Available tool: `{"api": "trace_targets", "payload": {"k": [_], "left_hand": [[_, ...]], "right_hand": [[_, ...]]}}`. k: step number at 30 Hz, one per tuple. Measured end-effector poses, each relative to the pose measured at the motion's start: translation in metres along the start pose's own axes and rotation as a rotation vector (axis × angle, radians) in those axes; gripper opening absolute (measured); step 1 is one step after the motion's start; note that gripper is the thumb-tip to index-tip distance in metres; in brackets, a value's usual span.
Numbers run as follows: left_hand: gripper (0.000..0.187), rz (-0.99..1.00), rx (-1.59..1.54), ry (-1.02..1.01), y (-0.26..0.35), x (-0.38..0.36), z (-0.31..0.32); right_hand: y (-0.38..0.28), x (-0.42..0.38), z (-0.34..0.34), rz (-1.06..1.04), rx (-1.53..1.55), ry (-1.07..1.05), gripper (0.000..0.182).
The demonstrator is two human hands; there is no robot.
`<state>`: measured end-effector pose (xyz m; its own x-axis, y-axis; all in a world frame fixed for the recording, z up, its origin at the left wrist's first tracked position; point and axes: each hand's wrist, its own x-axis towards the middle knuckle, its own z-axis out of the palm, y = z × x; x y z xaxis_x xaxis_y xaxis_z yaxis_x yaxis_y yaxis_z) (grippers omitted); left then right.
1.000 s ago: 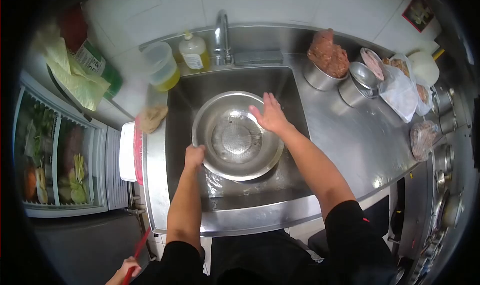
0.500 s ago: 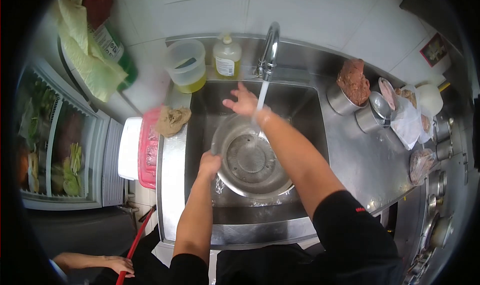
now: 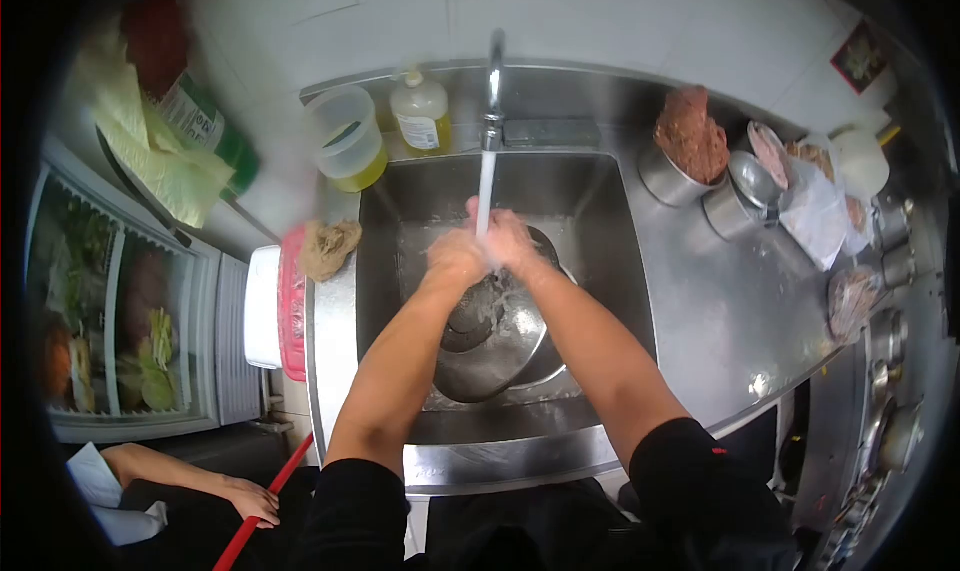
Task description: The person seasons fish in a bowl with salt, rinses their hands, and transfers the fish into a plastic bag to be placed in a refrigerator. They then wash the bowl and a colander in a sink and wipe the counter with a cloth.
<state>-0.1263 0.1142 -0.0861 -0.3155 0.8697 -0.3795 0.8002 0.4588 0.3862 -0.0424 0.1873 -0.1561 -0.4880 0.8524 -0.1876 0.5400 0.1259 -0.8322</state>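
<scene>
Both hands together under running water, above a metal bowl (image 3: 495, 346) lying in the sink (image 3: 385, 221). Left hand (image 3: 455, 256) and right hand (image 3: 512, 241) touching each other in the stream from the tap (image 3: 495, 71); fingers curled loosely, gripping nothing, though splashing water blurs the tips. Bowl tilted, sitting in the lower middle of the basin, just below the hands and not touched by them.

Free room in the basin along its left wall and back wall; front rim of the sink close to the forearms. On the ledge behind the sink: a clear tub (image 3: 345, 136) with yellow liquid, and a soap bottle (image 3: 420, 111) just beside the tap, white label on it, print too small to read. Brownish rag (image 3: 328, 246) on the left rim of the sink, touching a red tray (image 3: 292, 301) at the table edge.

To the right, a bare stretch of steel table (image 3: 720, 321) between the sink and the far edge. At its back, a tin of minced meat (image 3: 688, 136), smaller metal cups (image 3: 745, 186) and plastic bags (image 3: 820, 206), well apart from the hands. Green bottle (image 3: 205, 126) at upper left with a label, lettering unreadable.

Bottom left, another person's hand (image 3: 255, 499) beside a red handle (image 3: 265, 506).
</scene>
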Motion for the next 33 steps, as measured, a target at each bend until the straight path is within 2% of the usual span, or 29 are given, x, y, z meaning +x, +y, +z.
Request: {"api": "trace_targets", "payload": {"k": [1, 4, 7, 8, 9, 11, 12, 15, 17, 19, 21, 22, 23, 25, 26, 27, 30, 33], "left_hand": [[0.033, -0.064, 0.090, -0.056, 0.003, -0.003, -0.002], [0.032, 0.013, 0.161, -0.033, -0.008, -0.003, -0.002], [0.032, 0.012, 0.131, 0.010, -0.011, -0.025, -0.013], [0.031, 0.007, 0.118, 0.021, -0.010, -0.034, -0.017], [0.032, 0.016, 0.137, 0.010, -0.013, -0.038, -0.016], [0.032, 0.049, 0.181, -0.006, -0.017, -0.044, -0.019], [0.029, 0.053, 0.192, 0.071, -0.025, -0.044, -0.012], [0.029, 0.000, 0.188, 0.097, -0.023, -0.076, -0.040], [0.030, 0.039, 0.158, 0.247, -0.034, -0.090, -0.049], [0.035, 0.032, 0.023, 0.359, -0.043, -0.102, -0.056], [0.039, -0.011, -0.185, 0.443, -0.055, -0.105, -0.051], [0.040, -0.034, -0.288, 0.480, -0.060, -0.104, -0.043], [0.042, -0.024, -0.327, 0.558, -0.063, -0.102, -0.031], [0.045, -0.001, -0.412, 0.713, -0.070, -0.093, 0.000], [0.045, -0.099, -0.458, 0.676, -0.071, -0.090, 0.017], [0.045, -0.048, -0.526, 0.764, -0.071, -0.087, 0.036], [0.052, -0.059, -0.626, 0.706, -0.073, -0.084, 0.089], [0.053, -0.049, -0.960, 0.705, -0.068, -0.084, 0.116]], "right_hand": [[0.013, 0.004, 0.004, -0.038, -0.161, 0.134, 0.059], [0.018, -0.001, 0.025, -0.429, -0.106, 0.265, 0.062], [0.007, -0.013, 0.039, -0.270, -0.099, 0.308, 0.060], [0.002, -0.017, 0.030, -0.281, -0.104, 0.234, 0.061], [-0.011, -0.027, 0.012, -0.250, 0.018, 0.015, 0.064], [-0.020, -0.037, -0.003, -0.255, -0.045, 0.027, 0.065], [-0.012, -0.036, -0.003, -0.214, 0.015, 0.085, 0.065], [0.044, -0.029, 0.014, -0.055, 0.160, 0.275, 0.066], [0.090, -0.035, 0.028, 0.075, 0.219, 0.414, 0.068], [0.116, -0.055, 0.030, 0.406, 0.388, 0.146, 0.078], [0.173, -0.063, 0.071, 0.650, 0.418, 0.143, 0.072], [0.187, -0.078, 0.085, 0.699, 0.712, 0.030, 0.069], [0.183, -0.093, 0.090, 0.737, 1.006, -0.086, 0.065], [0.152, -0.121, 0.080, 0.825, 1.201, -0.153, 0.053], [0.134, -0.134, 0.075, 0.870, 1.297, -0.186, 0.047], [0.135, -0.135, 0.080, 0.856, 1.408, -0.170, 0.044], [0.156, -0.131, 0.092, 0.808, 1.707, -0.137, 0.035], [0.160, -0.129, 0.073, 0.740, 1.618, -0.044, 0.028]]}}
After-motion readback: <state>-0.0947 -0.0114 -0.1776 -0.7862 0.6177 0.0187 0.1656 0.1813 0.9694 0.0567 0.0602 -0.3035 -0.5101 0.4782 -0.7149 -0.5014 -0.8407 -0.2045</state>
